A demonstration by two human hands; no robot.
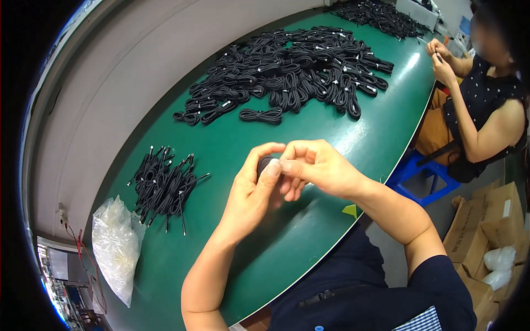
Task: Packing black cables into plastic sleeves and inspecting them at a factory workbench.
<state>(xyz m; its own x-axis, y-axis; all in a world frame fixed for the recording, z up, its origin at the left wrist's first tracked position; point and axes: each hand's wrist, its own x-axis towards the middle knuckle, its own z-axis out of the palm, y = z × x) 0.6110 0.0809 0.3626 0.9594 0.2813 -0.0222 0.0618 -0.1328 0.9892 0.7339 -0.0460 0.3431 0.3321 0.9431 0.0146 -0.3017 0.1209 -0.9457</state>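
Over the near part of the green table, my left hand [249, 193] is closed around a coiled black cable [264, 164]. Only a small dark part of the coil shows between its thumb and fingers. My right hand [323, 168] meets it from the right, thumb and forefinger pinched together beside the left thumb. Whatever that pinch holds is hidden by the fingers. Beyond my hands lies a wide pile of coiled black cables [292, 71], many bound with small white ties. One bound coil [260, 115] sits at the pile's near edge.
To the left, a looser heap of black cables [163, 185] lies beside a clear plastic bag [116, 243]. More cables [381, 16] cover the table's far end. A co-worker [480, 105] sits at the right, by a blue stool [422, 176]. Cardboard boxes [486, 226] stand lower right.
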